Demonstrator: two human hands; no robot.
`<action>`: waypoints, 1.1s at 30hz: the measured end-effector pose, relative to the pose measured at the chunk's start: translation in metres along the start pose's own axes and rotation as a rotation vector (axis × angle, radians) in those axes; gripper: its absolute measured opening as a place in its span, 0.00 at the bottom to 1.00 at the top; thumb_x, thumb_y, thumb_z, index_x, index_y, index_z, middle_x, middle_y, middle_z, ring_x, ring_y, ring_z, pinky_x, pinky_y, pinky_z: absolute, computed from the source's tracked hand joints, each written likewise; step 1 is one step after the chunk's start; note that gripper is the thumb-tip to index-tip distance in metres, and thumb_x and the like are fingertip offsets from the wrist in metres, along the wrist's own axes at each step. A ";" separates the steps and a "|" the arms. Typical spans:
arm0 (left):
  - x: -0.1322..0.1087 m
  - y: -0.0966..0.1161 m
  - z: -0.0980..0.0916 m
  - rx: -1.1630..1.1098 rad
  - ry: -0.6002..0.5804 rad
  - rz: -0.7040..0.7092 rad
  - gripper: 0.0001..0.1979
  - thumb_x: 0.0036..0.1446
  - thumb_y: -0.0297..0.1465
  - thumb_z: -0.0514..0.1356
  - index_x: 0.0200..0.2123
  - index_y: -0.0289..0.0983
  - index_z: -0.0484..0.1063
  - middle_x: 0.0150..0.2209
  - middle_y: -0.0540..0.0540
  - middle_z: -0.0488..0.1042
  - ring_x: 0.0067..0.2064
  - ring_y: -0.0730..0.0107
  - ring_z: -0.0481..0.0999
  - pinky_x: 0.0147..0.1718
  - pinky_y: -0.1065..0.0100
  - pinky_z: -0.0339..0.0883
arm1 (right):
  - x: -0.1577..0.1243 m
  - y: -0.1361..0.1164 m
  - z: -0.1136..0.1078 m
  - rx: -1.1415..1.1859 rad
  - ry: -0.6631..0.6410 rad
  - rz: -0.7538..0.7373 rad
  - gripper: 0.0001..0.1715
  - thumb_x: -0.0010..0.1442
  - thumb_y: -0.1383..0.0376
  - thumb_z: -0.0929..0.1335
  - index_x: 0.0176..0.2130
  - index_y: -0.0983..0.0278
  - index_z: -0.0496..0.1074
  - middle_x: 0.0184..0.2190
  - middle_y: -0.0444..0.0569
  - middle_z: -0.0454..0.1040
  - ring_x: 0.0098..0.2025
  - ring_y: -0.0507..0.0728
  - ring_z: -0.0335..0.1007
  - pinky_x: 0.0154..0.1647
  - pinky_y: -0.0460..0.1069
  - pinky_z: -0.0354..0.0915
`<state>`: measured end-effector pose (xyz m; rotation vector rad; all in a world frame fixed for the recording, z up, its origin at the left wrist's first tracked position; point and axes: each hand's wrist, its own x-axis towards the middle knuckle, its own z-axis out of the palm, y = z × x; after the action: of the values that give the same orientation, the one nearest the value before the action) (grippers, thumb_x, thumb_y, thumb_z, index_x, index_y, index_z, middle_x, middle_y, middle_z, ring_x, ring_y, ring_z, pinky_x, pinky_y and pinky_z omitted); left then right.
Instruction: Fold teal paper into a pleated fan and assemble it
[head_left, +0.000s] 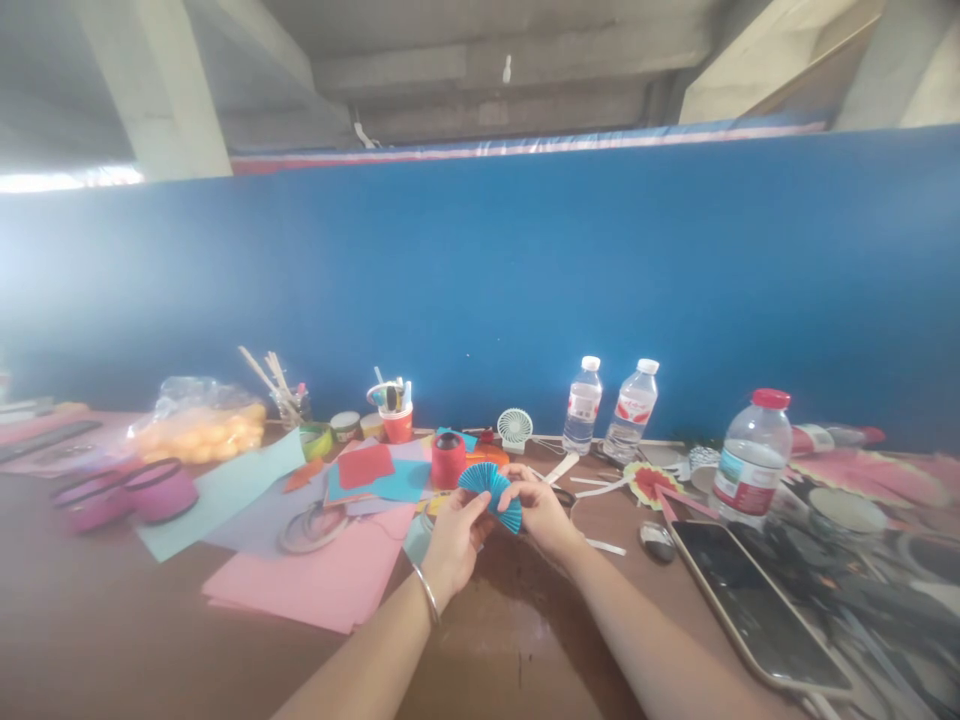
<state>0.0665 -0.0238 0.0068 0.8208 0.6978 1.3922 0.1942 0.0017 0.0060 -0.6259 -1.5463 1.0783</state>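
Observation:
A pleated blue paper fan (486, 482) is spread between my two hands, above the brown table (487, 640). My left hand (456, 535) pinches its lower left side, thumb on the front; a silver bangle circles that wrist. On the right side, the fingers of my right hand (538, 505) are closed on the fan's folds. Just behind the fan stands a red spool (448, 460). Sheets of pink paper (315, 575) lie to the left of my left hand.
Two water bottles (582, 405) stand at the back, near a small white fan (515, 428). A phone (757, 600) and a red-capped bottle (752, 455) are on the right. Left are purple rings (159, 492), a bag of yellow items (206, 425) and a red cup (397, 424).

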 end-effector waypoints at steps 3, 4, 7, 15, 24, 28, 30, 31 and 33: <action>0.001 -0.001 -0.002 0.051 0.010 0.027 0.08 0.42 0.32 0.61 0.27 0.34 0.66 0.28 0.48 0.70 0.28 0.74 0.70 0.28 0.73 0.63 | 0.001 0.005 -0.002 0.013 0.015 0.003 0.05 0.42 0.71 0.66 0.22 0.63 0.73 0.41 0.48 0.62 0.41 0.55 0.62 0.39 0.47 0.60; 0.002 -0.001 -0.003 0.064 0.015 0.038 0.08 0.43 0.32 0.61 0.27 0.34 0.66 0.28 0.48 0.71 0.28 0.74 0.70 0.28 0.73 0.63 | 0.002 0.006 -0.002 0.048 0.037 0.015 0.07 0.43 0.71 0.66 0.25 0.63 0.73 0.41 0.48 0.63 0.40 0.54 0.63 0.39 0.48 0.60; 0.001 0.000 -0.004 0.101 0.004 0.044 0.09 0.44 0.33 0.60 0.28 0.35 0.66 0.27 0.48 0.71 0.27 0.72 0.71 0.26 0.71 0.63 | 0.003 0.009 -0.002 0.197 0.153 0.107 0.12 0.46 0.67 0.62 0.33 0.62 0.71 0.35 0.48 0.68 0.33 0.53 0.66 0.33 0.48 0.62; 0.000 0.003 0.003 0.032 -0.002 0.074 0.09 0.44 0.32 0.60 0.30 0.34 0.68 0.30 0.45 0.73 0.30 0.70 0.72 0.30 0.70 0.64 | 0.004 0.003 0.010 0.172 0.167 0.245 0.11 0.40 0.62 0.70 0.26 0.66 0.71 0.20 0.43 0.69 0.22 0.50 0.61 0.23 0.45 0.57; 0.000 0.002 0.001 -0.024 0.035 0.050 0.08 0.43 0.30 0.60 0.29 0.34 0.67 0.27 0.49 0.71 0.27 0.76 0.70 0.28 0.74 0.62 | 0.000 0.001 0.010 0.449 0.169 0.225 0.13 0.43 0.63 0.69 0.32 0.65 0.70 0.25 0.46 0.71 0.26 0.52 0.65 0.29 0.47 0.60; -0.001 0.003 0.002 -0.026 0.049 0.054 0.08 0.42 0.31 0.61 0.27 0.34 0.67 0.25 0.50 0.70 0.26 0.77 0.69 0.27 0.74 0.62 | -0.001 -0.001 0.010 0.447 0.167 0.229 0.13 0.43 0.62 0.69 0.32 0.65 0.70 0.24 0.46 0.70 0.26 0.52 0.65 0.29 0.46 0.60; -0.001 0.003 0.003 -0.022 0.060 0.047 0.09 0.41 0.32 0.61 0.27 0.34 0.67 0.25 0.51 0.70 0.26 0.77 0.69 0.27 0.74 0.62 | -0.002 -0.002 0.011 0.436 0.153 0.238 0.13 0.43 0.63 0.69 0.32 0.65 0.70 0.24 0.45 0.70 0.26 0.51 0.65 0.28 0.46 0.60; -0.001 0.004 0.003 -0.019 0.066 0.043 0.09 0.41 0.33 0.61 0.26 0.35 0.67 0.25 0.51 0.70 0.26 0.77 0.69 0.27 0.74 0.62 | -0.002 -0.002 0.011 0.426 0.149 0.245 0.13 0.43 0.62 0.69 0.32 0.65 0.70 0.24 0.45 0.70 0.25 0.51 0.64 0.28 0.46 0.60; -0.001 0.004 0.003 -0.020 0.071 0.040 0.09 0.40 0.33 0.62 0.26 0.34 0.67 0.25 0.50 0.70 0.26 0.77 0.69 0.28 0.74 0.62 | -0.002 -0.002 0.011 0.404 0.160 0.249 0.12 0.43 0.62 0.69 0.31 0.65 0.71 0.22 0.44 0.70 0.24 0.51 0.64 0.26 0.45 0.59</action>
<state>0.0664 -0.0251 0.0114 0.7770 0.7242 1.4682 0.1842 -0.0041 0.0069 -0.6152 -1.0885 1.4452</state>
